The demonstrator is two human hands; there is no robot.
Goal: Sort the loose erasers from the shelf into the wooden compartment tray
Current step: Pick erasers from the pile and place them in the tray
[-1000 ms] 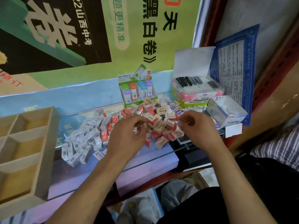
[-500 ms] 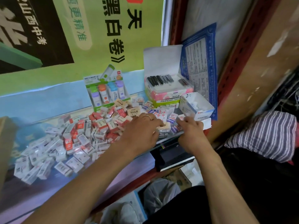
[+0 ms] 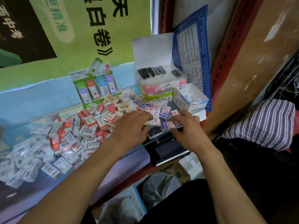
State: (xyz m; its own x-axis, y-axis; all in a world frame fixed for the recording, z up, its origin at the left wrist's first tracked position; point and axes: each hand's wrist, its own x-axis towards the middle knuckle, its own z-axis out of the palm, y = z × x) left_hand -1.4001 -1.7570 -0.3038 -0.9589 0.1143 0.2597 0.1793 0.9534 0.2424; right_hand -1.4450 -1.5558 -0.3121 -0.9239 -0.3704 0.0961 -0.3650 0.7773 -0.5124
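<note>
Gathering step: both hands in the eraser pile at the right end of the glass shelf (image 3: 132, 152).
L hand (image 3: 132, 126) curls over small white erasers w/ blue-red labels (image 3: 165, 112); R hand (image 3: 186, 125) pinches one of them (image 3: 167, 125). Red-and-white erasers (image 3: 90, 123) lie heaped to the left. Wooden compartment tray not in view. Next, probably: secure a handful, then carry it left to the tray w/o spilling.

Head camera, looking forward and down over a glass shelf (image 3: 132, 152)

One wide-angle view from above and close in, facing the shelf's back wall; both forearms reach in from the bottom edge toward the shelf's right end.
</note>
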